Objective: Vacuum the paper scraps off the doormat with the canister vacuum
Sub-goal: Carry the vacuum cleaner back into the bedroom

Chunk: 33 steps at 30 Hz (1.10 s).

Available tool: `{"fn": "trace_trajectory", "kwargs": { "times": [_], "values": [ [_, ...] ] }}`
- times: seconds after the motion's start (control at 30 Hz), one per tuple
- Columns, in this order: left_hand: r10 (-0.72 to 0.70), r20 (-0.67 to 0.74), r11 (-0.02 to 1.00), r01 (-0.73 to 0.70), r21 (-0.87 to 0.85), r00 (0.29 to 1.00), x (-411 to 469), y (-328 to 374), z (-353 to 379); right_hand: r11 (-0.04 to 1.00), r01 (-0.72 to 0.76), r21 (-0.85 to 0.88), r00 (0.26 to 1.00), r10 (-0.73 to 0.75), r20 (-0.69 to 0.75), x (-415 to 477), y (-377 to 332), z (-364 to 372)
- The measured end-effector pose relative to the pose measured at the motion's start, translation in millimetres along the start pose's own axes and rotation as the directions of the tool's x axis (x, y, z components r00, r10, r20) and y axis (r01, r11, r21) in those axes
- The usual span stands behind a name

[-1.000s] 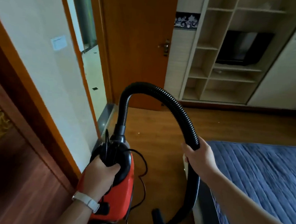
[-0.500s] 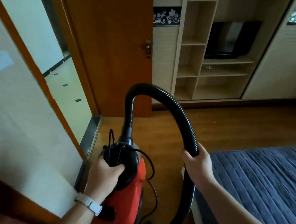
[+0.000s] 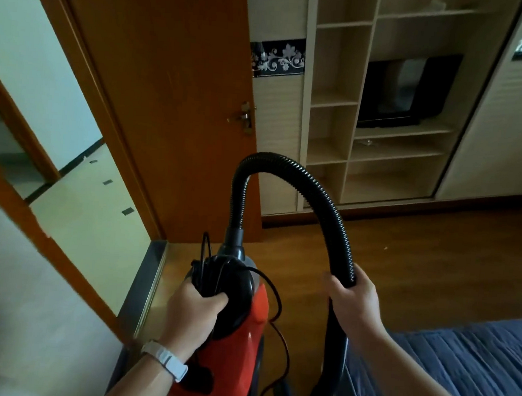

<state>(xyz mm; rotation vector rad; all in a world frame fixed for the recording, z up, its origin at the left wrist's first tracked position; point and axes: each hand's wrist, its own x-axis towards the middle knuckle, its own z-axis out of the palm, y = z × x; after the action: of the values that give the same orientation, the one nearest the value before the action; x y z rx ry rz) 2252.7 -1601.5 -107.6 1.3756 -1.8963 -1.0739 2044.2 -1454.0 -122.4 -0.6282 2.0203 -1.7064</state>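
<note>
Head view: a person's two bare hands hold a red canister vacuum (image 3: pixel 244 329) over a wooden floor (image 3: pixel 404 254) in a bedroom.
Left hand (image 3: pixel 194 312): fingers wrapped round the black carry handle (image 3: pixel 235 285) on top of the canister, with loops of black cord (image 3: pixel 277 295) bunched by the grip. A white wristband (image 3: pixel 165 359) sits on the wrist.
Right hand (image 3: pixel 354 297): closed round the ribbed black hose (image 3: pixel 316 183), partway along it and to the right of the canister.
Hose path: it rises from the canister, arches over, and passes down through the right hand. From there it runs almost straight down to the bottom edge, where its working end is too dark to make out.
Doormat and paper scraps: not in view, so their direction from either hand cannot be told.
Surroundings: an open wooden door (image 3: pixel 168 98) stands ahead, with a pale tiled doorway (image 3: pixel 91 217) to its left. Open shelving (image 3: pixel 383 113) lines the far wall, and blue quilted bedding (image 3: pixel 457 375) lies low on the right.
Relation that matters: the right hand is the one nearer the suction end, so it would steer the hose while the left hand bears the canister. The doorway lies on the left hand's side.
Likely step: carrying the vacuum to the mat, with no suction work begun.
</note>
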Motion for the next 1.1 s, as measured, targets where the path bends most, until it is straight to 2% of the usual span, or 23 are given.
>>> {"fn": "trace_trajectory", "kwargs": {
  "times": [0.23,0.43,0.6,0.73,0.93,1.1],
  "values": [
    [0.090,0.079,0.995,-0.086,-0.056,0.993,91.3,16.3,40.3,1.000,0.019,-0.006,0.999,-0.019,-0.040,84.1,-9.8,4.8],
    [0.066,0.189,0.995,-0.049,-0.091,0.980,205.7,15.2,85.9,0.998,-0.013,-0.069,0.991,0.004,-0.132,174.5,-8.4,26.9],
    [0.055,0.259,0.994,-0.029,-0.106,0.964,304.1,42.6,111.5,0.989,-0.053,-0.137,0.978,0.024,-0.206,253.9,-21.1,56.2],
    [0.095,0.290,0.993,-0.072,-0.089,0.952,375.1,65.7,134.6,0.986,-0.050,-0.158,0.956,0.001,-0.294,304.5,-35.8,65.4],
    [0.156,0.327,0.986,-0.125,-0.115,0.932,436.4,101.8,177.5,0.986,-0.049,-0.162,0.919,-0.020,-0.394,357.6,-50.5,48.8],
    [0.147,0.394,0.986,-0.100,-0.137,0.907,472.5,125.5,230.2,0.988,-0.031,-0.151,0.895,-0.040,-0.444,408.1,-43.0,34.3]
  ]
}}
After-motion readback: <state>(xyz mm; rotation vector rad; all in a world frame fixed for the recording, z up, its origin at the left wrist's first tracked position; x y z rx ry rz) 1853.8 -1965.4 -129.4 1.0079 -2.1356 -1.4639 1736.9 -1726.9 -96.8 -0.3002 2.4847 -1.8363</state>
